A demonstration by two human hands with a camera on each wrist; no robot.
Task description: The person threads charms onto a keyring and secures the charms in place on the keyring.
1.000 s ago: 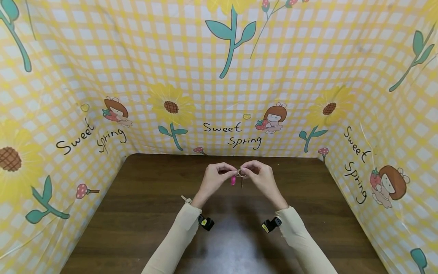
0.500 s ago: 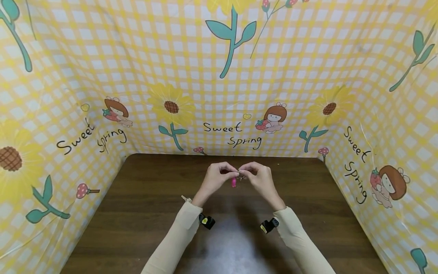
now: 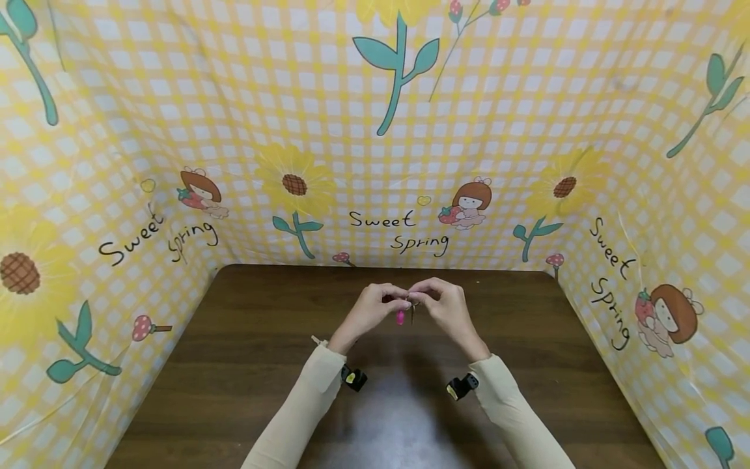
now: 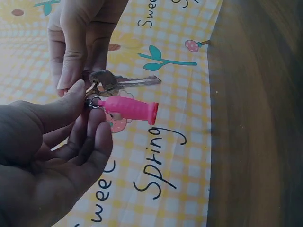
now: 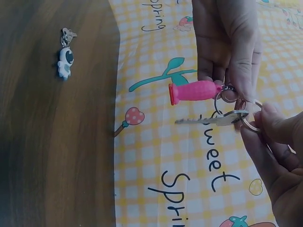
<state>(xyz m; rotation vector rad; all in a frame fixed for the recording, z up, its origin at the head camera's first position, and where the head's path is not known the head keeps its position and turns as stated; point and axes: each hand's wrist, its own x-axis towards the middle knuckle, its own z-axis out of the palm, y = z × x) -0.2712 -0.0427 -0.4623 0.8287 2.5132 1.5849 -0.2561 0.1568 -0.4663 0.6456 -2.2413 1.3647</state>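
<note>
Above the far half of the table my hands meet. My left hand (image 3: pixel 370 307) pinches the small metal links at the top of a pink bottle-shaped charm (image 4: pixel 129 108). A metal key ring (image 5: pixel 251 120) is gripped between the thumb and fingers of my right hand (image 3: pixel 448 307). From that ring a silver key (image 5: pixel 215 119) points away from the fingertips, beside the charm. In the right wrist view a thinner ring (image 5: pixel 217 102) loops between charm and key. Fingers hide exactly where the charm's links and the key ring join.
On the brown wooden table (image 3: pixel 258 312) lies a white and black figure charm (image 5: pixel 65 63) with a metal clasp, partly behind the left sleeve in the head view. A yellow checked cloth (image 3: pixel 375 163) with printed flowers walls in the back and both sides.
Both hands stay close together at the same spot. The key ring, seen face-on between them earlier, has turned and is mostly covered by fingers. The left fingers have shifted slightly.
</note>
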